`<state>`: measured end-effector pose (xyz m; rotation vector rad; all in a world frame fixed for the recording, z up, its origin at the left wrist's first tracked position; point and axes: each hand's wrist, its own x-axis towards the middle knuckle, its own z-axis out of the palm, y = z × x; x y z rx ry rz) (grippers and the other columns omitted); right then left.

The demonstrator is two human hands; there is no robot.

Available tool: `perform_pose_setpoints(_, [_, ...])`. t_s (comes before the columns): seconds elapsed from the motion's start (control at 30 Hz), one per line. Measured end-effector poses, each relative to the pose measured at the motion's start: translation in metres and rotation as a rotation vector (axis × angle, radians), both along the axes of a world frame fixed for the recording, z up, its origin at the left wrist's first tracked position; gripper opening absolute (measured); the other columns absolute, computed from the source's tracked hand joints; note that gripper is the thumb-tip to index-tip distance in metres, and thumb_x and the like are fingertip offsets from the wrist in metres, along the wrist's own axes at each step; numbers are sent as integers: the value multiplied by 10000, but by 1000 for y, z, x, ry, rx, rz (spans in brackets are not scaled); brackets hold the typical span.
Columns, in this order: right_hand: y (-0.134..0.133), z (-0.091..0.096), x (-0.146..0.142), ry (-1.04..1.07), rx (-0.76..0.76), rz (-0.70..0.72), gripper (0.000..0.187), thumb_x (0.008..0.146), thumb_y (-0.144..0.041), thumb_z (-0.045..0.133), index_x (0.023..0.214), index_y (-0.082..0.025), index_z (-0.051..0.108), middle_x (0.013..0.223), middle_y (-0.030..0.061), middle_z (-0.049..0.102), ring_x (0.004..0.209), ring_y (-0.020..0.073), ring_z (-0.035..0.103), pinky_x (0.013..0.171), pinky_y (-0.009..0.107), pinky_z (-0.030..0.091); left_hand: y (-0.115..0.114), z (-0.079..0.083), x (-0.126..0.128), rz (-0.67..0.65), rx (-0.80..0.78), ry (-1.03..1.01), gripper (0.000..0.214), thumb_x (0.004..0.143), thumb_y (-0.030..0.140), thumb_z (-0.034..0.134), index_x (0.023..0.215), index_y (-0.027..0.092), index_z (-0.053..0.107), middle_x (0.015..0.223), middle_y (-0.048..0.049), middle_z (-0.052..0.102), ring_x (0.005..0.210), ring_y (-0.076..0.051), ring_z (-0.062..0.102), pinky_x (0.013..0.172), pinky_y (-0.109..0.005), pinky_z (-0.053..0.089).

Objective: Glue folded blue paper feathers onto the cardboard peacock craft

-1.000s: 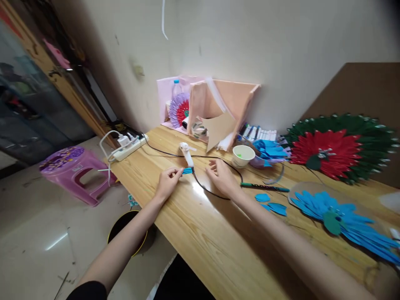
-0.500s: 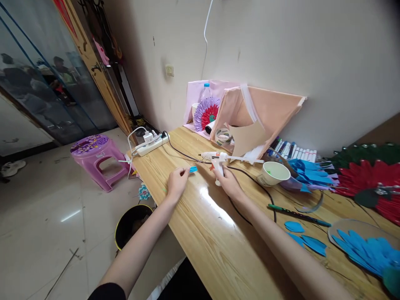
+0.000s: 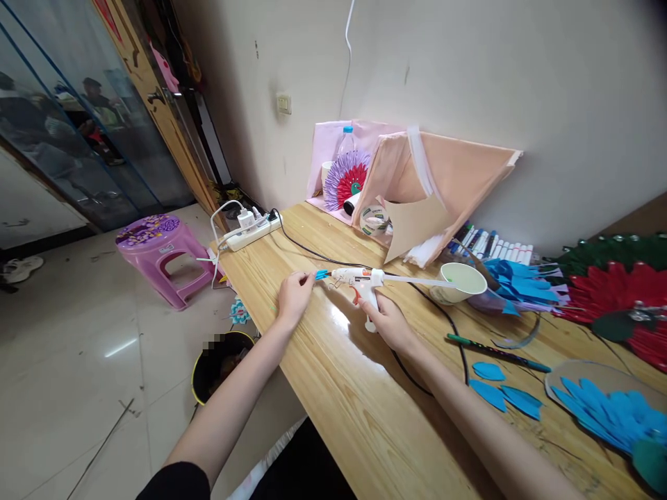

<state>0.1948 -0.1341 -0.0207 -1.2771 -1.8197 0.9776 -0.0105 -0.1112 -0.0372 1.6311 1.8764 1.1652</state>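
Observation:
My left hand (image 3: 295, 297) pinches a small blue petal (image 3: 322, 275) over the left part of the wooden table (image 3: 333, 389). In my right hand (image 3: 392, 321) is a white hot glue gun (image 3: 365, 281), gripped by its handle, with a long clear glue stick (image 3: 420, 280) coming out of its back. The gun's nozzle is at the petal's free end; whether they touch I cannot tell. Cut blue petals (image 3: 488, 396) lie on the table right of my right forearm. Beyond them, a round disc (image 3: 563, 371) bears overlapping blue petals.
A power strip (image 3: 253, 232) sits at the table's left edge, and a black cord (image 3: 307, 251) crosses the tabletop. A paper cup (image 3: 442, 293), a green pen (image 3: 497, 352) and several markers (image 3: 495, 246) are to the right. Below stand a pink stool (image 3: 161, 260) and a black bin (image 3: 208, 361).
The glue gun has come to the petal, closing the gap between nozzle and petal. My left hand has stayed nearly in place, still pinching. The whole view has shifted slightly.

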Motion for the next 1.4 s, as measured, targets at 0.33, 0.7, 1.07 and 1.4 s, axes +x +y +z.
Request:
perform_pose_setpoints(0.33, [2, -3, 0, -27, 2, 10, 283, 833, -414, 429, 799, -171, 572, 672, 6, 553, 589, 159, 493, 558, 263, 385, 0, -1, 1, -1, 1, 8, 390, 833, 449, 436, 597, 168, 566, 619, 4, 572, 616, -127, 515, 591, -228, 346])
perform_pose_setpoints(0.7, [3, -5, 1, -53, 11, -2, 308, 837, -418, 416, 810, -160, 582, 752, 28, 612, 668, 187, 543, 626, 272, 399, 0, 0, 2, 5, 4, 9, 378, 833, 429, 438, 600, 166, 578, 625, 3, 576, 627, -126, 520, 596, -223, 348])
perform_pose_setpoints(1.07, [0, -3, 2, -46, -2, -11, 331, 838, -439, 413, 866, -158, 585, 737, 28, 601, 640, 175, 537, 600, 274, 406, 0, -2, 2, 4, 2, 19, 389, 831, 443, 439, 581, 169, 556, 606, 8, 552, 602, -122, 497, 576, -222, 335])
perform_pose_setpoints(1.4, [0, -2, -1, -53, 11, -1, 315, 851, -400, 414, 953, -159, 590, 857, 48, 648, 757, 206, 588, 679, 287, 436, 0, -1, 2, -24, -1, 23, 386, 832, 436, 440, 593, 170, 584, 591, 13, 540, 588, -120, 487, 561, -230, 321])
